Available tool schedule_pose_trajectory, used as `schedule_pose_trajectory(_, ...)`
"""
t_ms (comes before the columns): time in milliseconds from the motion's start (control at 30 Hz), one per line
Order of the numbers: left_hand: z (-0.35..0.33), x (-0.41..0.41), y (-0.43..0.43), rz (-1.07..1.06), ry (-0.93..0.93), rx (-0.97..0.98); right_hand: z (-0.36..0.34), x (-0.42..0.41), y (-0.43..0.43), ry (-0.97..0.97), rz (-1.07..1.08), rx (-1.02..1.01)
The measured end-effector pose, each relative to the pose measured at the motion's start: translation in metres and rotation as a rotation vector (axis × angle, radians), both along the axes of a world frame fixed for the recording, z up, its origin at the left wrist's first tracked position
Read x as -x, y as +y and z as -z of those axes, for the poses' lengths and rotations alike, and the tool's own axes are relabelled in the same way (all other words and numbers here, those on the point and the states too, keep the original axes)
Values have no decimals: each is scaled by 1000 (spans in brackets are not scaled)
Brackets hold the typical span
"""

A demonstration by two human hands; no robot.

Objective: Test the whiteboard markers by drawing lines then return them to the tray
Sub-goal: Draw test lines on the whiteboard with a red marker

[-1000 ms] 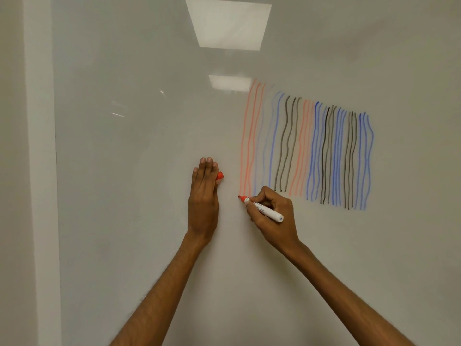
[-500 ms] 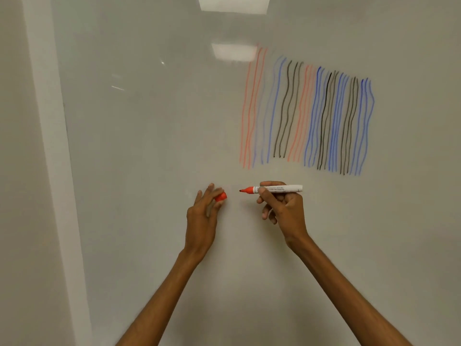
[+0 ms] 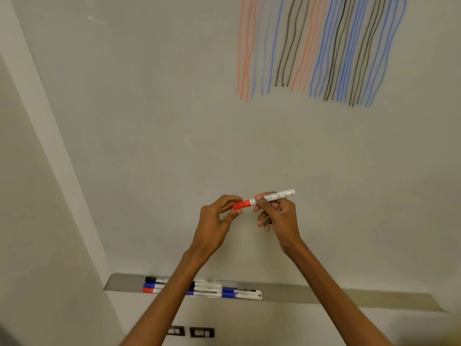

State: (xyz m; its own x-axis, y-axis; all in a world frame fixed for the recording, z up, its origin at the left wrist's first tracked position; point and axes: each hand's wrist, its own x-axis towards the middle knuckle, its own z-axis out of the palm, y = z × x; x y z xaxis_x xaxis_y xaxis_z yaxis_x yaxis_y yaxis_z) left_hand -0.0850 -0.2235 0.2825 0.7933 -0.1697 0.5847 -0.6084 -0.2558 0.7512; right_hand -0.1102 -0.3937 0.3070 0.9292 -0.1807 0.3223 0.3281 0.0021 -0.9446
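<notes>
Red marker (image 3: pixel 274 196) rests nearly level in the right hand (image 3: pixel 280 217), fingers curled round it, the left hand (image 3: pixel 214 221) pinching its cap (image 3: pixel 238 205).

Your own two arms fill the lower part of the view, both bare along their whole visible length. Your left forearm (image 3: pixel 169 295) is long and slim, with fine hair showing faintly along its edge. Your right forearm (image 3: pixel 336 290) has much the same slender build. Your left hand (image 3: pixel 214 221) has narrow, long fingers. Your right hand (image 3: pixel 279 216) carries one small dark spot on its back (a mole or a mark, too small to tell).
</notes>
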Motion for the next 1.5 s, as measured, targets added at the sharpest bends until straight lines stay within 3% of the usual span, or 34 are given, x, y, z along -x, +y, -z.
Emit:
schedule_pose_trajectory(300, 38, 11, -7, 124, 83, -225, 47, 12, 2, 142, 113, -87)
schedule_pose_trajectory(667, 85, 5, -12, 122, -38, -324, 93, 15, 12, 283, 186, -240)
schedule_pose_trajectory(933, 151, -20, 3, 99, 204, -486, 167, 13, -21, 507, 88, -128)
schedule_pose_trajectory(1067, 185, -29, 2, 91, 309, -560, 198, 5, -41, 490, 110, 59)
schedule_pose_trajectory(1200, 213, -32, -7, 66, 319, -631, 238, -7, -48, 382, 63, 557)
schedule_pose_trajectory(1267, 225, -34, -13, 39, 329, -685, 258, -12, -46, 367, 32, 706)
schedule_pose_trajectory(1500, 262, -36, -15, -58, 406, -716, 303, -32, -42, 448, 78, 836)
